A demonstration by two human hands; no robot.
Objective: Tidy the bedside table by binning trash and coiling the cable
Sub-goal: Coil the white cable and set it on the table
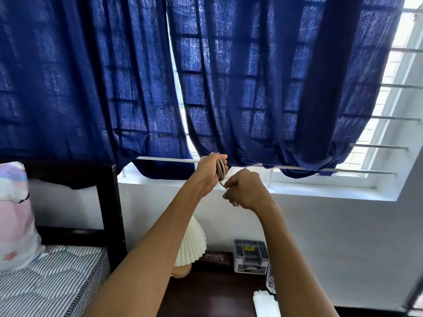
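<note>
Dark blue curtains (229, 76) hung across the barred window (393, 85), their hems bunched on the white sill (320, 188) just behind the raised hands; to the left stood a dark bed frame (107, 202) with a striped mattress (52, 277) and a pastel pillow (16, 213). Below the forearms lay the dark bedside table (217, 291); on it stood a lamp with a pleated cream shade (190, 245), partly hidden by the left forearm, a dark case with lettering (215, 257), a grey lidded box (250, 255), something of clear glass (271, 282) at the right edge, mostly hidden by the right forearm, and a white folded item (265, 303) near the front.

The cable (221, 168) was up in the air in front of the sill, well above the table; its gathered loops formed a narrow bundle whose long axis ran nearly upright, tilted slightly; a single strand left the lower end of the bundle and slanted down and to the right into the other hand.

The left hand (210, 170) was clenched around the loops, fingers wrapped over the top of the bundle; the right hand (245, 191) sat just beside and below it, fingers curled tight in a fist on the loose strand, whose far end could not be made out.
</note>
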